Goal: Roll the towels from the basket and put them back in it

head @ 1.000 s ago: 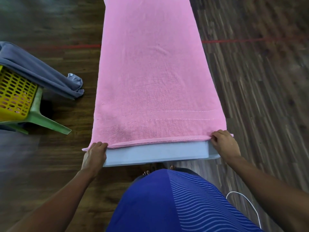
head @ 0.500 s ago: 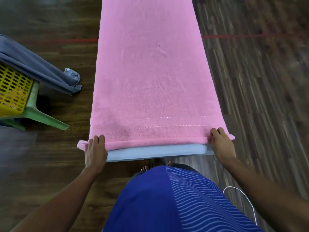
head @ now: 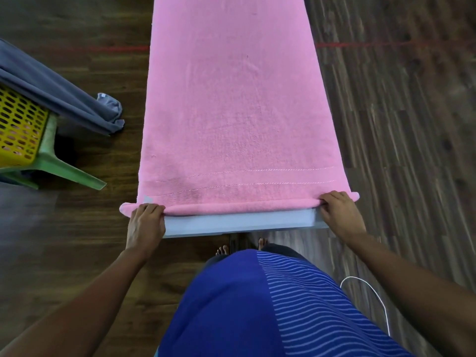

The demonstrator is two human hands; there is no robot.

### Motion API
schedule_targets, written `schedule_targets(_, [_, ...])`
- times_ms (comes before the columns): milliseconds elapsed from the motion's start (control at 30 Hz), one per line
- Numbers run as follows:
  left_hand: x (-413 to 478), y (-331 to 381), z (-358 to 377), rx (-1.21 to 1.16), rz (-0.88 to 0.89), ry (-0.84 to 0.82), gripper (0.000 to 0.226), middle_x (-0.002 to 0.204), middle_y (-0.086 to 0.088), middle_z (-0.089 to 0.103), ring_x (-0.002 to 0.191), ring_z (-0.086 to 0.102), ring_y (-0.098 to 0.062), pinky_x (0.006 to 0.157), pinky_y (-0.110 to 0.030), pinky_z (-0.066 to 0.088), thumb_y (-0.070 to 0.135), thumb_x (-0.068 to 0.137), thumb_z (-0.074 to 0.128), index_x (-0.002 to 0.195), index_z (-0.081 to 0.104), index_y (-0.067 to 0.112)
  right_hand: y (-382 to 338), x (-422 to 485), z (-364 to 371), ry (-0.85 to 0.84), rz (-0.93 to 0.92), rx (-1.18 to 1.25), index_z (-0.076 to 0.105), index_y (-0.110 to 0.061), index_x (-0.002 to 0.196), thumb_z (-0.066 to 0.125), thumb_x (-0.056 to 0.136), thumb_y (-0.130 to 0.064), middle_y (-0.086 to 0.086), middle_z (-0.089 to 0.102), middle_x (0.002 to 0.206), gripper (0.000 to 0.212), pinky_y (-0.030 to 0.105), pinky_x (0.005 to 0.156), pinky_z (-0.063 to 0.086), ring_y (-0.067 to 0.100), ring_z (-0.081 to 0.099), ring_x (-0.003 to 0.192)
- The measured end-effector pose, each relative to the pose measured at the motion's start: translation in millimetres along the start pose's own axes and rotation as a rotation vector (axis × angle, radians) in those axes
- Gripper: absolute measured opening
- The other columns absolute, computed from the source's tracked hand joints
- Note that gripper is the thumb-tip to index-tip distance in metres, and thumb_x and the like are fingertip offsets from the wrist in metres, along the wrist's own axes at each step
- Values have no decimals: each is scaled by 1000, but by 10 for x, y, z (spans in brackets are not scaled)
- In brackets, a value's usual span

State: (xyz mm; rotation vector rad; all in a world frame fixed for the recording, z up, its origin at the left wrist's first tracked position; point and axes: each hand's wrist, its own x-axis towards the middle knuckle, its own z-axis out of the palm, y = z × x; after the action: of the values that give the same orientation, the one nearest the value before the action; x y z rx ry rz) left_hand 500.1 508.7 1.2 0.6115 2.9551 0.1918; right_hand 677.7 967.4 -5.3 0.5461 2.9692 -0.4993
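Pink terry towel [head: 231,112]: one turn rolled, left hand [head: 145,225] and right hand [head: 340,215] gripping it; remainder flat, basketing outstanding.

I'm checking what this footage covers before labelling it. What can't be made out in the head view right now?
Pink towel: far end cut off by the head view's top edge.
Yellow basket: mostly cut by the left edge, draped by the grey cloth; contents hidden.
Table: only its near edge shows; the towel covers the rest.
Left hand and right hand: any grip beneath the rolled hem is hidden by the towel.
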Motion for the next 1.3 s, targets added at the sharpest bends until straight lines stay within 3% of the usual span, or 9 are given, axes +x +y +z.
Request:
schedule_targets(200, [139, 15, -71, 118, -47, -112, 17, 82, -6, 67, 81, 59, -27, 93, -52, 36, 20, 93, 48, 84, 61, 14, -5, 189, -122, -144, 79, -54, 62, -14, 105, 35, 92, -22, 10, 67, 99, 30, 42, 79, 35, 33, 54, 89])
schedule_targets(333, [254, 87, -57, 105, -149, -69, 10, 98, -13, 61, 95, 54, -33, 93, -54, 35, 17, 90, 54, 97, 58, 11, -106, 214, -60, -8, 196, -175, 58, -11, 105, 57, 87, -17, 14, 58, 101, 19, 49, 86, 34, 37, 52, 95])
schedule_targets(500, [199, 194, -3, -80, -65, 5, 18, 95, -19, 59, 84, 48, -31, 70, -47, 46, -8, 80, 59, 96, 60, -1, -202, 144, 18, 23, 7, -141, 62, -5, 98, 65, 74, 4, 15, 61, 99, 26, 45, 71, 46, 32, 50, 84])
schedule_targets(633, [60, 165, 91, -85, -5, -8, 42, 109, -20, 59, 97, 50, -35, 80, -53, 49, -7, 71, 66, 113, 59, -3, -238, 27, 119, 0, 15, -102, 56, -6, 104, 71, 69, -1, 13, 59, 104, 38, 43, 73, 49, 29, 51, 86])
schedule_targets(800, [117, 124, 44, -68, 3, -1, 32, 108, -19, 66, 101, 57, -36, 85, -52, 48, -5, 78, 66, 110, 65, -2, -298, 119, 40, 97, 16, -88, 63, -6, 96, 53, 82, -8, 10, 64, 96, 17, 42, 70, 44, 33, 54, 86])
schedule_targets(900, [216, 120, 15, -59, 6, -35, 26, 103, -17, 68, 96, 58, -35, 82, -52, 47, -5, 78, 65, 104, 67, 0, -266, 209, -6, 25, 42, -96, 65, -10, 98, 57, 85, -11, 7, 67, 97, 15, 42, 73, 41, 32, 54, 89])
schedule_targets(1067, [358, 100, -68, -18, 32, -116, 24, 78, -10, 66, 73, 55, -31, 80, -49, 43, 17, 80, 44, 85, 65, 7, -161, 297, -59, -127, 48, -100, 69, -18, 100, 32, 83, -35, 0, 66, 94, 45, 41, 83, 32, 27, 51, 91])
schedule_targets(1167, [463, 67, -105, -46, 6, -207, 26, 69, -2, 58, 69, 51, -25, 88, -50, 37, 24, 82, 34, 80, 58, 14, -168, 350, -87, -222, 137, -87, 71, -20, 104, 35, 87, -32, 1, 64, 100, 41, 42, 92, 27, 24, 48, 96])
schedule_targets(1300, [528, 60, -61, -59, -36, -21, 13, 97, -14, 59, 93, 49, -33, 85, -53, 38, 6, 86, 59, 99, 62, 7, -243, 385, -86, 7, 175, -86, 69, -12, 99, 66, 81, -12, 12, 57, 103, 17, 48, 88, 36, 35, 49, 96])
